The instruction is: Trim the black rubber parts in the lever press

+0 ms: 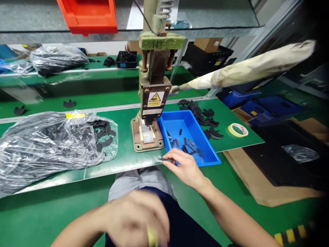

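My right hand point(183, 168) pinches a small, narrow black part point(166, 160) between thumb and fingers, just above the table's front edge. Beside that hand is a blue tray point(177, 118) with several short black pieces point(190, 147) lying in it. My left hand point(137, 216) hangs over my lap, smeared by motion. Something yellow point(152, 236) shows at its fingers, too blurred to make out. In front of both hands stands a hand press point(153, 103) with a warning label; its metal base plate point(137, 142) rests on the green table, left of the tray.
A clear plastic bag point(61, 147) of curved black parts covers the table's left side. Loose curved black parts point(210, 123) and a tape roll point(238, 130) lie right of the tray. The press's wrapped lever point(246, 70) sticks out to the right. An orange bin point(88, 15) sits above.
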`<state>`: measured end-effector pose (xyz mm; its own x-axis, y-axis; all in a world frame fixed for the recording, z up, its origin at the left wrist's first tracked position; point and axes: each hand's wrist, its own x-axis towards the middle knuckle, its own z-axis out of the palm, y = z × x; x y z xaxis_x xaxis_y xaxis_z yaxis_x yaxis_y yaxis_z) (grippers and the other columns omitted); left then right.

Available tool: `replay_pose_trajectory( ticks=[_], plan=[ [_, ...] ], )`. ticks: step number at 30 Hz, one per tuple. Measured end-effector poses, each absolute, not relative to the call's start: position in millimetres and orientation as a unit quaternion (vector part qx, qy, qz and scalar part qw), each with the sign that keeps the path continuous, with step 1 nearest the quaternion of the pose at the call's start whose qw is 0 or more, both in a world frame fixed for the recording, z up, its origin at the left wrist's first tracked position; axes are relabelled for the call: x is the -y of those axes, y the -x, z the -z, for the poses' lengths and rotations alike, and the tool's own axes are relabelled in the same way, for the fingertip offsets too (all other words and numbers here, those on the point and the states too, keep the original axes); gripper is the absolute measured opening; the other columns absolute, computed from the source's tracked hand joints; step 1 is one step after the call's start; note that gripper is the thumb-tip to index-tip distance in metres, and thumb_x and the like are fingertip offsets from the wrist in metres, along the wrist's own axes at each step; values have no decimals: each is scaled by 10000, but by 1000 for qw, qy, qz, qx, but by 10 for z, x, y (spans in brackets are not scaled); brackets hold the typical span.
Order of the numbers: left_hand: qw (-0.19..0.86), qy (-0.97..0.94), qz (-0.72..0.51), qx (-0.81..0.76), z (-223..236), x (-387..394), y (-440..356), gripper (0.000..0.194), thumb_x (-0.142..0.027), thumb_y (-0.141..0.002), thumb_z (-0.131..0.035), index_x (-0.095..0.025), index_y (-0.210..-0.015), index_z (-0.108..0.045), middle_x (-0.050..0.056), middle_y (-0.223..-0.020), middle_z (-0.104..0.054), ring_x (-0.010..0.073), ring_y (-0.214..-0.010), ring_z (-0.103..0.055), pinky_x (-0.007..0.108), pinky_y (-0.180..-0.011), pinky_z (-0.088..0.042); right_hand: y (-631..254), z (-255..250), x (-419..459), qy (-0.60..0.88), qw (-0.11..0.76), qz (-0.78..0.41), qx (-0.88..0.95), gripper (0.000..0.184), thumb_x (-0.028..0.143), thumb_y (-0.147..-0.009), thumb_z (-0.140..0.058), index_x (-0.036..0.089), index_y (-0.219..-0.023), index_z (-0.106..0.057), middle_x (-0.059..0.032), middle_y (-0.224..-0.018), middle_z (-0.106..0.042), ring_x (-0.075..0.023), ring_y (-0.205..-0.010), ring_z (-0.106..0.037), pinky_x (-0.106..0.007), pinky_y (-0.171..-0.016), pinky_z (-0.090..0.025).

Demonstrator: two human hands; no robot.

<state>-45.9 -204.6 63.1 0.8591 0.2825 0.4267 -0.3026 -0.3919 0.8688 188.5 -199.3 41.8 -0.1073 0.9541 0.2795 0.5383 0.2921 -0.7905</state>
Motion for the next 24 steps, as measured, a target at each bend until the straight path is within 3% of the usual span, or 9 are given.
replay_pose_trajectory(
  ticks=[2,4,10,24],
  plan=[
    [470,-773,-371,-209,-565,1926,465,128,-177,-935,-575,-226,-1017,-661,81,-957,-688,165,-896,-684,294,-826,-577,-1834,-384,2025,525,405,-272,698,41,261,-850,-674,221,-857,-683,-26,-802,-671,-127,-684,-595,-261,-624,-520],
    [431,-743,-411,-306,-388,1853,428,201,-177,-899,-646,-205,-1098,-652,91,-1009,-666,165,-882,-674,298,-781,-582,-1768,-326,2060,519,408,-287,694,52,256,-834,-698,216,-831,-665,-16,-787,-657,-117,-666,-582,-249,-610,-510],
    [393,-756,-437,-288,11,1798,357,42,-155,-891,-666,-181,-906,-697,61,-918,-710,158,-878,-692,283,-792,-576,-1603,-154,2144,526,405,-341,666,108,297,-822,-716,217,-797,-649,-2,-742,-637,-121,-650,-576,-260,-612,-500],
    [390,-770,-424,-273,188,1754,479,117,-95,-895,-646,-171,-974,-687,74,-961,-712,149,-901,-698,262,-798,-584,-1505,54,2185,557,394,-395,615,79,297,-829,-698,231,-815,-656,-15,-804,-656,-139,-729,-608,-277,-658,-499]
  ],
)
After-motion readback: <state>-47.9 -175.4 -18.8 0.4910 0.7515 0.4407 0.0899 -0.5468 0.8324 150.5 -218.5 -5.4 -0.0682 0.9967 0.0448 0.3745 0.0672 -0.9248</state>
